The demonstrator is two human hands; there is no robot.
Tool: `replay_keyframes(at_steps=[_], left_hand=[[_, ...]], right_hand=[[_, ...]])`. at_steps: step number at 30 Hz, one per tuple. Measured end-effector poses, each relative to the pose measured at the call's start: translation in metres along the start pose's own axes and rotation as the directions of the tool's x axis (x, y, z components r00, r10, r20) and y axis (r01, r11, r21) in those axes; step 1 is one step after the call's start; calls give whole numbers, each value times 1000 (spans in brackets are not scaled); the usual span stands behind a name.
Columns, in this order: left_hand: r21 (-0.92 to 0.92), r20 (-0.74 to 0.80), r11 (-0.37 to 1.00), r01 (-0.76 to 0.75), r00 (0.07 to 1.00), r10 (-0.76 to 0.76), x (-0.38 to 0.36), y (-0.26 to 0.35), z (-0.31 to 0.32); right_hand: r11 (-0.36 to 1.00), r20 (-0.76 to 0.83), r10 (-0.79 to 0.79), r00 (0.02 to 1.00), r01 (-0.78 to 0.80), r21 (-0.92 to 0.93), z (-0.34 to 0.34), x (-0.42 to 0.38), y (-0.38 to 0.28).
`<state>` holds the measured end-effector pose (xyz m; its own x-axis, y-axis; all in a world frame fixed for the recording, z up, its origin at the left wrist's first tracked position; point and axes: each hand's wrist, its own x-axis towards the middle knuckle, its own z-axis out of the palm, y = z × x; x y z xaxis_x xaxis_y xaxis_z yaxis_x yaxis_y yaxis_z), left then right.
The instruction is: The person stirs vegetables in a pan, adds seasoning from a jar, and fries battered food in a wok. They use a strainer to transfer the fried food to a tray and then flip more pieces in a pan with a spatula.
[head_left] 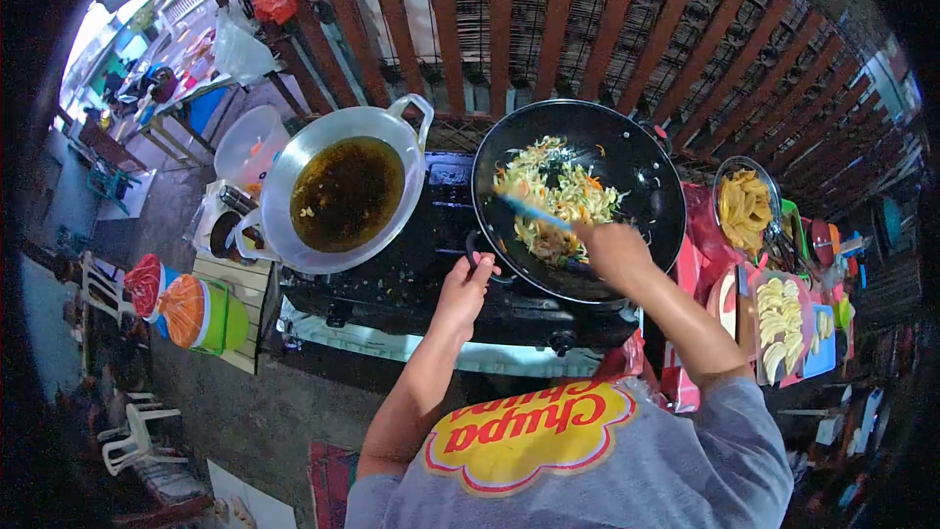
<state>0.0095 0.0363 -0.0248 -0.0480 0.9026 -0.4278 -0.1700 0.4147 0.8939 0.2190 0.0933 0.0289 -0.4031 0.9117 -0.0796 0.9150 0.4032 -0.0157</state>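
My left hand [464, 296] is closed on the dark loop handle [476, 247] of a black wok [646, 162]. The wok sits on the stove, holding shredded vegetables [558, 186], pale green with orange bits. Over the near side of the wok is my right hand [617, 257], closed around a light-blue cooking utensil [537, 212]. Motion smears the utensil, and its working end cannot be made out. Left of the wok, a large silver pan [416, 181] with brown oil [348, 191] rests on the same stove [446, 279].
A slatted wooden fence [499, 29] rises behind the stove. To the right are a bowl of yellow-brown slices [744, 206] and a board with pale slices [780, 318]. A green bucket [235, 323] and a clear tub [245, 142] stand at the left.
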Motion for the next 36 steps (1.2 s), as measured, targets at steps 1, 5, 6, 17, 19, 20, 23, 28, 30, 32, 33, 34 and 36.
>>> replay_keyframes(at_steps=[1,5,6,17,19,20,23,28,30,32,33,34,36], left_hand=[[2,-2,1000,2,1000,-2,-2,0,1],[-4,-9,1000,-11,1000,11,-2,3,0],[-12,-2,1000,-13,1000,13,-1,0,0],[14,3,1000,-25,1000,25,-1,3,0],[12,0,1000,-13,1000,13,-2,1,0],[6,-4,1000,-18,1000,18,-1,0,0],[9,-26,1000,-5,1000,5,-3,6,2],[-11,-11,1000,-9,1000,9,-2,3,1],[11,-27,1000,-2,1000,2,-3,5,2],[11,-24,1000,16,1000,-16,-4,7,2],[11,-22,999,33,999,-32,-4,8,2],[16,-16,999,33,999,-32,-4,7,2],[-5,-17,1000,25,1000,-25,-3,5,1]], right_hand=[[998,14,45,999,-44,-51,-2,10,12],[982,-61,182,981,-184,-33,-38,14,69],[974,-87,214,973,-219,-51,-44,12,74],[977,-11,161,987,-161,-138,-46,-4,91],[967,-44,213,976,-217,-135,-25,24,100],[964,-19,232,973,-232,-126,-22,32,92],[993,35,-104,994,106,-59,-12,18,72],[998,23,-54,998,53,36,-86,-41,55],[997,231,-79,970,81,-1,-93,-57,54],[982,343,-89,935,140,-127,-71,-62,36],[991,262,-67,963,94,-92,-47,-58,35],[992,260,-61,964,87,-91,-33,-51,41],[992,143,117,983,-110,-61,-23,-35,57]])
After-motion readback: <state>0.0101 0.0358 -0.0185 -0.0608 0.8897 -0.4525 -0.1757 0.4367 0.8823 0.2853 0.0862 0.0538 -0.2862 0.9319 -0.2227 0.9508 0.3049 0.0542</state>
